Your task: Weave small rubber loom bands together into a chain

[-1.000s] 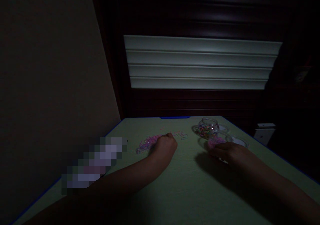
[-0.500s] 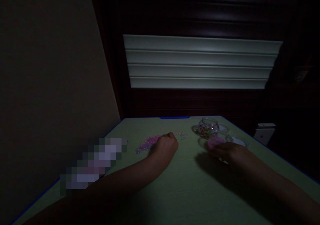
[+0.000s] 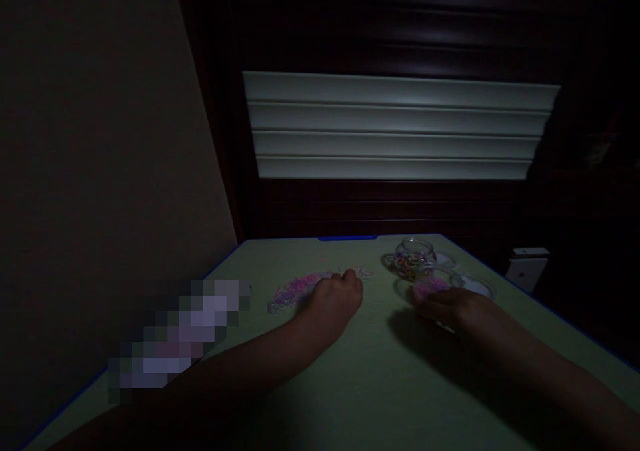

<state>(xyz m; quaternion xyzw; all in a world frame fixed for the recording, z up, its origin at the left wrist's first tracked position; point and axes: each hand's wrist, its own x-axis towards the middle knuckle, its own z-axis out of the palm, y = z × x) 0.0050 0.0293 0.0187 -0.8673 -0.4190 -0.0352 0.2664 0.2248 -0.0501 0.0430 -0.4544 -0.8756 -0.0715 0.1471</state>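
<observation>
A pile of small rubber bands (image 3: pixel 295 289), mostly pink and purple, lies on the table. My left hand (image 3: pixel 336 297) is closed in a pinch at the pile's right end; its fingertips are partly hidden, so I cannot make out what they hold. Just beyond it are a few loose pale bands (image 3: pixel 364 272). On the right, my right hand (image 3: pixel 450 307) grips a clear jar (image 3: pixel 431 287) with pink bands inside, its fingers around the near side. Behind that jar stands a second, open clear jar (image 3: pixel 414 261) of multicoloured bands.
Two clear round lids (image 3: pixel 477 287) lie right of the jars on the pale green, blue-edged table (image 3: pixel 380 377). A blurred-out flat object (image 3: pixel 185 334) lies at the left edge. A wall rises on the left, and a white box (image 3: pixel 527 269) is beyond the right edge.
My left hand has shifted slightly right, past the pile toward the loose bands, still pinched. My right hand stays on the jar. The view has moved a little.
</observation>
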